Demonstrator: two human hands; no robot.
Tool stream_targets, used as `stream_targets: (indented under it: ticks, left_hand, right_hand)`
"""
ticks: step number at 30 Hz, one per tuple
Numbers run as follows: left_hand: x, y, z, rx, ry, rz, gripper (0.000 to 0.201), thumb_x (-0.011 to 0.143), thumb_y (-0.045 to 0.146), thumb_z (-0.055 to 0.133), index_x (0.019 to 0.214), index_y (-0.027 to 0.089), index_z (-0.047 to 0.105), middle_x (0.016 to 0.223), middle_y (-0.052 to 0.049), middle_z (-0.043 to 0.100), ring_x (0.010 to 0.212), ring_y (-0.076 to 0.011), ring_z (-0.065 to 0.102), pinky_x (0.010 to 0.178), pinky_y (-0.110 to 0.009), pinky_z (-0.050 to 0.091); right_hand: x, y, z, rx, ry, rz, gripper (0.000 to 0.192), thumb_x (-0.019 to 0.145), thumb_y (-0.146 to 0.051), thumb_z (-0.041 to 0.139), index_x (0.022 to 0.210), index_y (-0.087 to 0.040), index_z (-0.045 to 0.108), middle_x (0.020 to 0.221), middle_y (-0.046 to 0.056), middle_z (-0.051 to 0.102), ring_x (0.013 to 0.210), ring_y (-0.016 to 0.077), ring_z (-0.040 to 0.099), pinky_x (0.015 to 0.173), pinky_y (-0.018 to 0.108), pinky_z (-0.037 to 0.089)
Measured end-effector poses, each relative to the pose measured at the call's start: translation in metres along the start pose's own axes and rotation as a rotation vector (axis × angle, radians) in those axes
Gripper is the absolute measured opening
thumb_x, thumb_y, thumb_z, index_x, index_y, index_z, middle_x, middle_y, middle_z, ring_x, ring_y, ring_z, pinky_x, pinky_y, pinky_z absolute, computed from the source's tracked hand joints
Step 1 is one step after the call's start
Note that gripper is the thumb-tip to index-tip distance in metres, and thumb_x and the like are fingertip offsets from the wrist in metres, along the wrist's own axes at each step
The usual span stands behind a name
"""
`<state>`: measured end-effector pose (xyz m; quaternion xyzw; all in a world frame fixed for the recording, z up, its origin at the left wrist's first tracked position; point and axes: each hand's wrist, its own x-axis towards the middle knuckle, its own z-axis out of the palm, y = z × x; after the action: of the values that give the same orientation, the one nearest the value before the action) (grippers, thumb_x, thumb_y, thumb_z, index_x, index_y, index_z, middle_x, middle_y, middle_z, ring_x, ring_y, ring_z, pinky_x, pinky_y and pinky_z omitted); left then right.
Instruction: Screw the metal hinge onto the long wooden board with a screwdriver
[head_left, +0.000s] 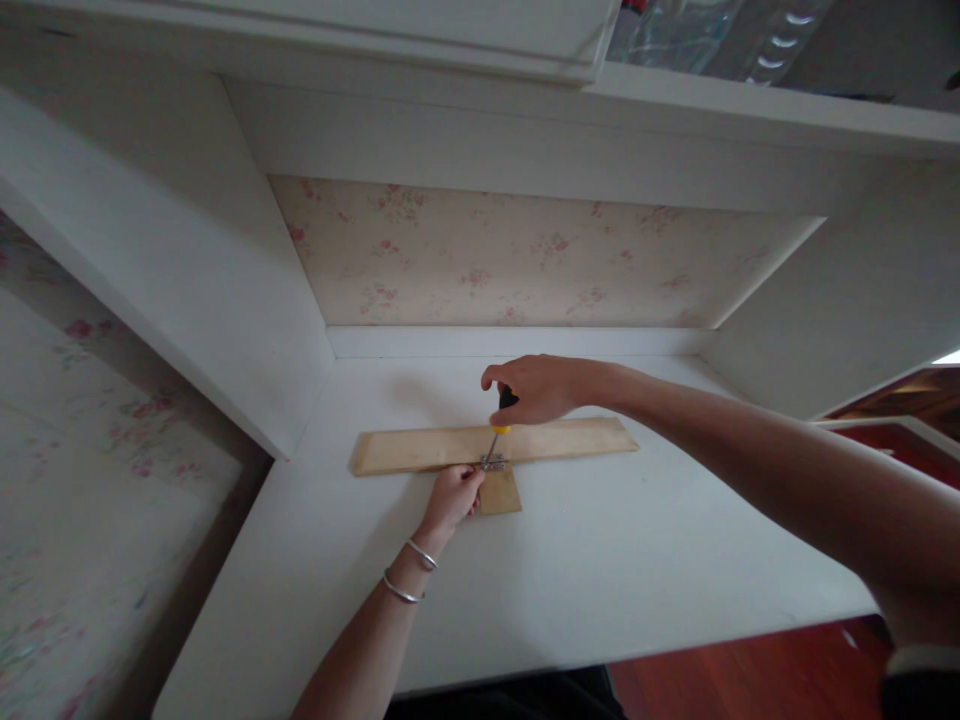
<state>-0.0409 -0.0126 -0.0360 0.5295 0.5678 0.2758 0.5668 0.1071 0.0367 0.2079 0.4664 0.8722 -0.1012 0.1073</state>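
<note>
A long wooden board [420,448] lies flat across the white desk [600,560], with a small wooden block [501,494] butted against its near edge. A small metal hinge [493,462] bridges the two pieces. My right hand [534,388] grips the black and yellow handle of a screwdriver [501,420], whose tip points down onto the hinge. My left hand [452,497], with two bangles on the wrist, presses on the small block right beside the hinge.
White side panels [225,300] and a floral back wall [510,255] close in the desk recess. A white shelf [525,60] hangs overhead. A red-brown floor [750,680] shows below the desk's front edge at the right.
</note>
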Motion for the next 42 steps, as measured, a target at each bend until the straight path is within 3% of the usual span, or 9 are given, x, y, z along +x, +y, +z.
stream_targets:
  ticks: [2,6,10,13,18,22,25,29,42]
  left_hand:
    - [0.0001,0.0000,0.0000,-0.007,0.003,0.002,0.026,0.078,0.036,0.051,0.065,0.014,0.057,0.048,0.002,0.051,0.039,-0.0076,0.045,0.037,-0.018,0.029]
    - [0.0005,0.0003,-0.0003,-0.026,-0.008,-0.012,0.025,0.078,0.036,0.052,0.065,0.015,0.057,0.047,0.002,0.051,0.038,-0.0076,0.044,0.037,-0.018,0.028]
    - [-0.0005,0.0017,-0.0005,-0.032,-0.006,-0.010,0.025,0.078,0.035,0.052,0.063,0.015,0.056,0.047,0.002,0.051,0.039,-0.0078,0.045,0.038,-0.018,0.029]
    - [-0.0016,0.0029,-0.0006,-0.036,-0.008,-0.010,0.024,0.077,0.035,0.052,0.063,0.015,0.056,0.046,0.002,0.051,0.039,-0.0081,0.045,0.037,-0.018,0.029]
    - [-0.0005,0.0012,0.0000,-0.022,-0.002,0.010,0.027,0.078,0.036,0.051,0.060,0.015,0.054,0.046,0.002,0.051,0.037,-0.0075,0.044,0.037,-0.018,0.028]
    - [0.0022,-0.0023,0.0011,-0.024,0.009,-0.001,0.026,0.078,0.037,0.051,0.064,0.015,0.056,0.045,0.003,0.050,0.036,-0.0074,0.042,0.036,-0.018,0.027]
    - [0.0030,-0.0035,0.0019,-0.018,0.016,0.003,0.026,0.078,0.036,0.050,0.063,0.015,0.056,0.045,0.002,0.049,0.037,-0.0077,0.043,0.035,-0.018,0.027]
    - [0.0027,-0.0024,0.0025,-0.023,0.018,0.009,0.026,0.078,0.035,0.050,0.062,0.015,0.056,0.045,0.003,0.049,0.036,-0.0075,0.042,0.035,-0.018,0.027]
    - [-0.0005,0.0028,0.0020,-0.013,0.024,-0.012,0.025,0.077,0.034,0.050,0.060,0.016,0.054,0.044,0.003,0.048,0.037,-0.0079,0.043,0.036,-0.018,0.027]
  right_hand:
    - [0.0004,0.0001,0.0001,-0.022,0.005,0.022,0.043,0.080,-0.045,0.050,0.114,-0.021,0.055,0.096,0.009,0.067,0.082,0.0213,0.060,0.064,0.029,0.039]
    - [0.0002,-0.0006,-0.0005,-0.030,-0.013,-0.075,0.044,0.073,-0.036,0.058,0.114,-0.023,0.055,0.107,0.008,0.064,0.089,0.0213,0.060,0.065,0.027,0.039]
    - [-0.0001,-0.0014,-0.0014,-0.036,0.000,0.019,0.042,0.078,-0.045,0.051,0.112,-0.021,0.057,0.098,0.010,0.066,0.084,0.0223,0.060,0.064,0.029,0.039]
    - [-0.0016,-0.0012,-0.0021,-0.043,-0.015,-0.062,0.038,0.075,-0.034,0.055,0.111,-0.022,0.058,0.106,0.009,0.064,0.090,0.0217,0.059,0.068,0.029,0.040]
    - [-0.0038,-0.0015,-0.0022,-0.063,-0.032,0.011,0.037,0.078,-0.044,0.051,0.105,-0.021,0.061,0.095,0.009,0.066,0.083,0.0226,0.060,0.063,0.030,0.039]
    - [-0.0041,-0.0033,-0.0020,-0.052,-0.025,-0.089,0.034,0.074,-0.035,0.056,0.106,-0.023,0.060,0.107,0.008,0.063,0.089,0.0215,0.059,0.066,0.028,0.039]
    - [-0.0034,-0.0045,-0.0020,-0.048,-0.009,-0.031,0.037,0.077,-0.044,0.052,0.106,-0.022,0.059,0.101,0.009,0.065,0.083,0.0223,0.059,0.063,0.030,0.039]
    - [-0.0024,-0.0053,-0.0031,-0.052,-0.012,-0.084,0.025,0.077,-0.031,0.051,0.098,-0.021,0.060,0.101,0.008,0.064,0.084,0.0201,0.058,0.065,0.028,0.038]
    - [-0.0025,-0.0029,-0.0018,-0.067,-0.008,-0.016,0.033,0.076,-0.040,0.053,0.101,-0.020,0.060,0.098,0.009,0.065,0.083,0.0213,0.058,0.063,0.028,0.037]
